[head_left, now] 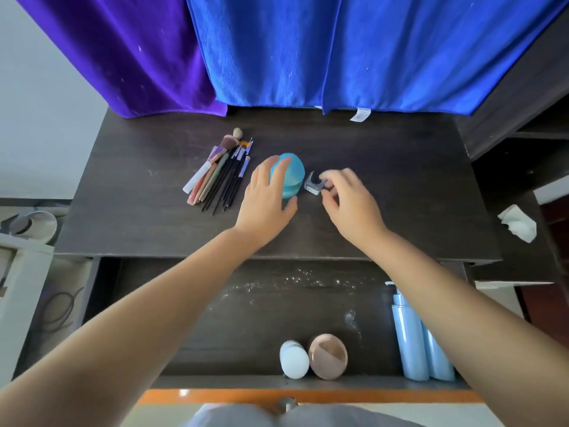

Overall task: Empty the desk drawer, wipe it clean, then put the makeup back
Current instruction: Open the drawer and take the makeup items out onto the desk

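We are setting a teal round case (pixel 291 177) on the worktop (pixel 385 167) beside the brushes (pixel 220 174); it is looking light, hard and smooth, so we are taking it by the rim. Our left hand (pixel 266 195) is curving its grip wide around it, while our right hand (pixel 348 197) is pinching a small silver piece (pixel 312 184) narrowly. The drawer (pixel 246 318) is standing open below.

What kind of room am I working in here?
Probably a bedroom or dressing corner at home: a dark desk with makeup brushes laid out, an open drawer holding compacts, and towels hung behind it.
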